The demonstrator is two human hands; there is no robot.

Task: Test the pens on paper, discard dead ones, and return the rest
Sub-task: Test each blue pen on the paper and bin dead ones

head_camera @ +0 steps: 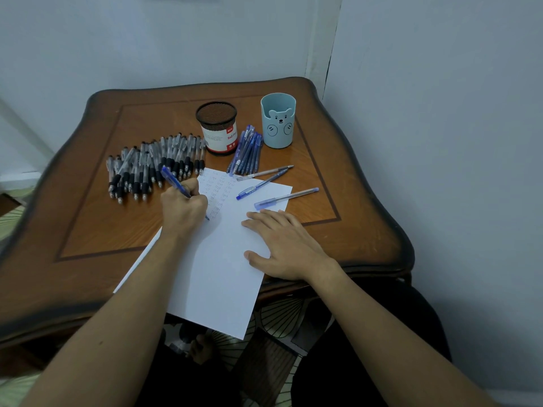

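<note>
Seemingly midway: the left hand (183,205) grips a blue pen (173,180) tip-down on the marked paper (223,274), the right hand (282,245) rests flat on it, and many pens (152,165) wait beyond its far edge.

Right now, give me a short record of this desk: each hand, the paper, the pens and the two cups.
left hand: grips a blue pen, tip on the paper
right hand: flat on the paper, fingers straight
paper: white sheet, small test marks at far end, near edge overhangs the table
black-grip pens: heap lying left of the mesh cup
blue pen bundle: lying between the cups
loose pens: three, at the paper's far right corner
mesh cup: upright
bear cup: upright
</note>
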